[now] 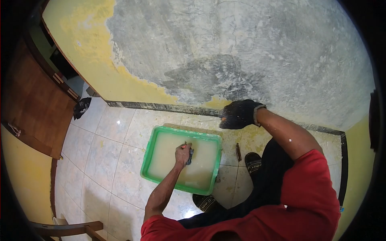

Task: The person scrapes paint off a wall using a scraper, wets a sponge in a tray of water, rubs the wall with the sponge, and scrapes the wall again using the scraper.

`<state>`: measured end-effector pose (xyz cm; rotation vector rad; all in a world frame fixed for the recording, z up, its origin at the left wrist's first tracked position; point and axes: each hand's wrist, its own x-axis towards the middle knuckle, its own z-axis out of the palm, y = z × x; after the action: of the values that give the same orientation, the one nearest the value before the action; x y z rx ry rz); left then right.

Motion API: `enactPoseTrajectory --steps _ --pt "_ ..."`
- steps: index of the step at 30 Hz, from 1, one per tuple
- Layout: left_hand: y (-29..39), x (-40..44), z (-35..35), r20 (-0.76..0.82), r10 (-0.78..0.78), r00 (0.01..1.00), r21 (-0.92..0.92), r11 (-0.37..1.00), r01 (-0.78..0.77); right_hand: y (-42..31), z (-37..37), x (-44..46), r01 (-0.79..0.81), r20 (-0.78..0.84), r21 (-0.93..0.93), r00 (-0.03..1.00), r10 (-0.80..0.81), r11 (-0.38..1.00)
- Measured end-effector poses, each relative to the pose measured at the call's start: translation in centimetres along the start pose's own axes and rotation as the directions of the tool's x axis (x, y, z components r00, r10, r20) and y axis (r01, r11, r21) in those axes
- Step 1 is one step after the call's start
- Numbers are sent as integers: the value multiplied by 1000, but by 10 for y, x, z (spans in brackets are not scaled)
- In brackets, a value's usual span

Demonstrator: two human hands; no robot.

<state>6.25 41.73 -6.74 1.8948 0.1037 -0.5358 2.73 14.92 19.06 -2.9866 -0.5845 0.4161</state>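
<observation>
My left hand (183, 153) is bare and closed on a wet, dark grey-blue rag (189, 157), just over the cloudy water in a green plastic tub (146, 156). A small orange-red spot shows by its fingers. My right hand (240, 114), in a black glove with a grey cuff, is down by the foot of the wall, right of the tub. Its fingers are closed round a thin tool (213, 120) with an orange bit at the glove and a narrow edge pointing left. The glove hides most of that tool, so its kind is unclear.
The wall (193, 36) is bare grey plaster with peeling yellow paint at the left. A brown stick-like piece (238, 152) lies on the tiles between tub and foot. Paint flakes dot the floor. A black plastic bag (82, 107) lies by the wooden door (36, 92); wooden furniture (66, 229) stands lower left.
</observation>
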Motion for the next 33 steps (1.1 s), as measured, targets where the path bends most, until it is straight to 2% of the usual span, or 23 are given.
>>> enactPoseTrajectory --steps 1,2,4,5,7,9,11,13,14,15,16,17,19,22,24,25,26,28,29,30,31,32,33 --pt "-2 3 -2 -117 -22 993 -179 984 1 -1 -2 -6 3 -4 9 1000 -2 1000" --pt "-2 9 -3 -120 -26 992 -173 985 5 -3 -6 -16 -53 9 -6 999 53 999" --pt "-1 23 -2 -334 -39 942 -389 916 -100 -12 -18 -35 -100 75 -50 992 103 994" --pt "6 21 -1 -331 -51 942 -388 918 -86 -9 -13 -44 -98 86 -43 991 101 994" --pt "29 16 -3 -349 -75 934 -491 863 -114 3 0 -66 5 -34 101 999 -1 995" --pt "39 20 -4 -318 -68 946 -473 876 -96 9 4 -84 -15 11 95 1000 14 995" --pt "54 18 -5 -179 76 981 -603 779 -170 24 15 -101 70 -146 94 988 -55 993" --pt "82 33 -9 -210 255 944 -610 721 -330 31 8 -111 67 -101 124 993 -55 990" --pt "115 40 1 -437 243 866 -605 633 -483 36 9 -116 31 -79 141 997 -20 990" --pt "157 49 14 -641 206 739 -555 541 -632 39 7 -121 -3 -56 155 998 12 988" --pt "194 58 19 -698 256 669 -479 528 -701 34 -11 -123 -109 85 202 992 94 973" --pt "228 67 24 -747 304 591 -398 507 -764 38 -12 -125 -95 82 213 993 79 972" --pt "288 81 41 -820 487 301 27 558 -829 48 -11 -131 -50 94 275 995 25 960" --pt "336 129 67 -895 445 42 154 396 -905 64 -11 -142 -74 60 277 996 59 958" --pt "340 105 110 -862 416 289 -250 146 -957 80 -1 -152 -21 -61 330 997 44 944" --pt "289 150 145 -844 531 80 149 374 -915 89 8 -154 -12 -58 333 998 33 943" --pt "256 148 174 -671 728 142 291 434 -853 98 17 -153 31 -114 338 993 8 941" --pt "235 140 184 -469 883 -34 494 230 -838 104 15 -142 89 -185 332 982 -28 939" --pt "225 137 190 -351 929 -121 564 107 -819 103 8 -137 6 -93 280 995 21 960" --pt "229 146 170 -308 934 -180 629 59 -775 104 4 -137 -87 -2 223 996 89 971" --pt "231 153 151 -258 939 -225 685 14 -728 108 7 -141 -104 4 228 994 106 968" --pt "242 162 133 -450 878 -160 597 163 -786 110 13 -146 -16 -80 304 996 42 952" --pt "255 174 105 -597 790 -142 520 246 -818 110 19 -150 76 -167 373 986 -14 925"
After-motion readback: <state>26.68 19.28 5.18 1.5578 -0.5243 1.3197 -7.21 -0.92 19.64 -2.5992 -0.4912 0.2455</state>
